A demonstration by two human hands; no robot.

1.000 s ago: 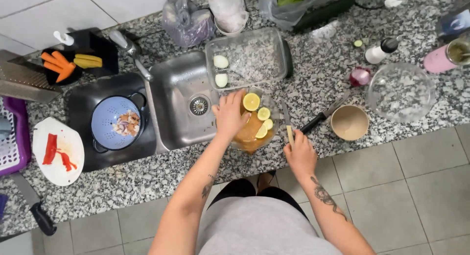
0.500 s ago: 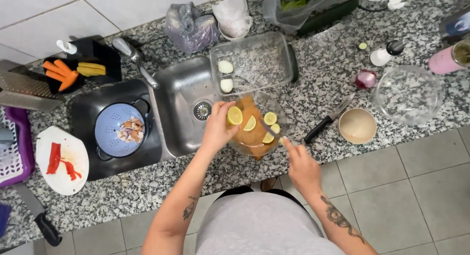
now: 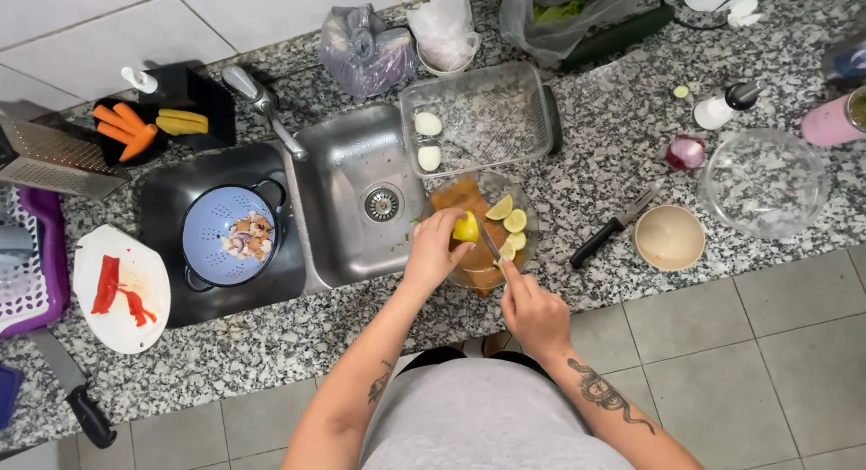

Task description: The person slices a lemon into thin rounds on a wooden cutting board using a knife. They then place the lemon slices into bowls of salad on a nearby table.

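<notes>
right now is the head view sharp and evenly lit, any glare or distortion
Head view: sharp and evenly lit, soft shadows only; mild glare on the steel sink; wide-angle bending of the counter edge; left hand with the lime half and right hand both crisp, unblurred.

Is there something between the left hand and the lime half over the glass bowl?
Nothing visible: the left hand already grips the lime half above the glass bowl.

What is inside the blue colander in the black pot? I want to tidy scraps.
The blue colander holds pale peelings; the black pot bottom beneath is hidden.
</notes>
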